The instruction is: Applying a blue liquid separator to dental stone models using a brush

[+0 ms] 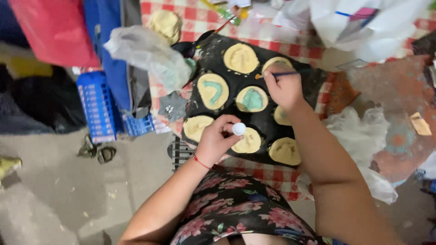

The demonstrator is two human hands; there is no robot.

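My right hand [285, 88] grips a thin blue-handled paintbrush [277, 75] over a pale yellow clay disc [275, 62] at the far right of a black baking tray [268, 121]. My left hand [217, 138] holds a small white cap or pot [239, 129] above the tray's near side. Several round pale discs lie on the tray. Two of them, a disc with a teal number shape [213, 90] and a disc with a teal patch [252, 99], carry paint. The rest are plain yellow.
The tray rests on a red-and-white checked cloth [268, 174]. Crumpled plastic bags [150, 52] lie at the left and white bags [363, 25] at the back right. A blue plastic crate [97, 106] and a red bag [56, 29] stand left. Grey floor [68, 190] lies below.
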